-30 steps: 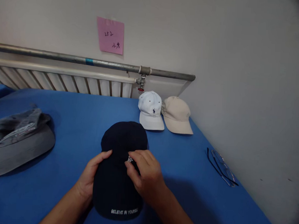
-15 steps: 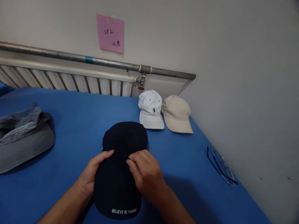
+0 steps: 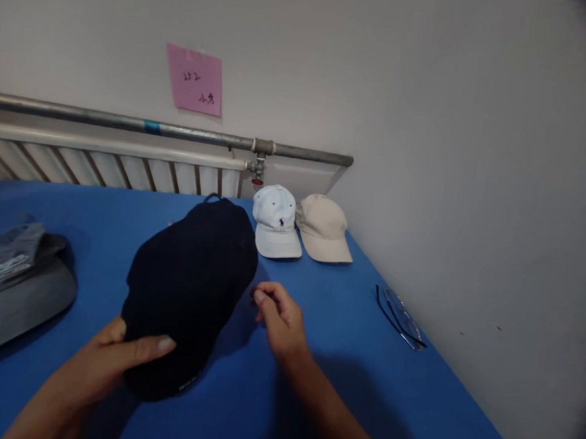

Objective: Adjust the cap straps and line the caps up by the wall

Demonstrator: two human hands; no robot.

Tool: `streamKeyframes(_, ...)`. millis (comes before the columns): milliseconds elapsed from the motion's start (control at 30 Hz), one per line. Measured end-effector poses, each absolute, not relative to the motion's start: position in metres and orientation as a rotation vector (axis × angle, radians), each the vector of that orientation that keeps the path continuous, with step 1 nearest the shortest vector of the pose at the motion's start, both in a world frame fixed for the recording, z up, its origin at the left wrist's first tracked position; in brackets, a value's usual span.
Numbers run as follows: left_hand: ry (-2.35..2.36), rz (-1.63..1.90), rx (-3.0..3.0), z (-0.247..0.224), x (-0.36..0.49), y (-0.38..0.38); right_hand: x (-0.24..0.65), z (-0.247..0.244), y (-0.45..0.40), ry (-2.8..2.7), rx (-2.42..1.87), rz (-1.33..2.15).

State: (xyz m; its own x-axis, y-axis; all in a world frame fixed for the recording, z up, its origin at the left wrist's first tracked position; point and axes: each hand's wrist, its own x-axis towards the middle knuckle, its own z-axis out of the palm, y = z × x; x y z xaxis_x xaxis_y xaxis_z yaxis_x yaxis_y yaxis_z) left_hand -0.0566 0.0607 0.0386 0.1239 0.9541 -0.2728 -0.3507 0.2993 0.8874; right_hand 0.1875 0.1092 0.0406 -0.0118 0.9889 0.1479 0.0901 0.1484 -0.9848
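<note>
A dark navy cap (image 3: 191,280) is held tilted above the bed-like blue surface, its crown up and to the right and its brim toward me. My left hand (image 3: 103,360) grips the brim at the lower left, thumb on top and the other fingers underneath. A little lettering shows on the brim edge, too blurred to read. My right hand (image 3: 280,317) is just right of the cap, apart from it, with loosely curled fingers and nothing visible between them.
On the blue surface (image 3: 317,312), a white cap (image 3: 277,222) and a beige cap (image 3: 324,228) sit side by side at the back. Glasses (image 3: 400,320) lie near the right wall. A grey cap (image 3: 23,303) is at left. Behind run a radiator (image 3: 162,173) and a metal pipe (image 3: 306,153).
The navy cap has tilted and moved left and up with my left hand, which now holds the brim's left side. My right hand has come off the cap. The whole view has shifted slightly.
</note>
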Motion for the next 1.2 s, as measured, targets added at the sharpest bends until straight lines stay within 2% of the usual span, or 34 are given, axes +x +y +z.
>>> streamKeyframes(100,1.118,1.001,1.425,0.045,-0.067,0.062,0.183,0.037,0.112,-1.075,-1.086,1.398)
streamKeyframes(200,1.073,0.87,2.038,0.058,-0.063,0.072,0.181,0.038,0.113,-0.883,-0.937,1.576)
streamKeyframes(333,1.047,0.845,2.45,0.058,-0.059,0.087,0.183,0.04,0.114,-0.793,-0.896,1.55)
streamKeyframes(500,1.3,0.73,2.735,0.026,-0.069,0.099,0.187,0.038,0.117,-0.829,-1.034,1.421)
streamKeyframes(633,1.472,0.529,2.709,0.02,-0.071,0.094,0.188,0.033,0.121,-0.954,-1.211,1.311)
streamKeyframes(833,1.49,0.372,2.245,0.046,-0.045,0.079,0.188,0.015,0.136,-1.212,-1.387,1.136)
streamKeyframes(1000,1.478,0.41,1.983,0.066,-0.019,0.082,0.182,0.01,0.146,-1.195,-1.334,1.265)
streamKeyframes(1200,1.441,0.48,1.772,0.064,-0.016,0.08,0.177,0.011,0.131,-1.173,-1.34,1.539)
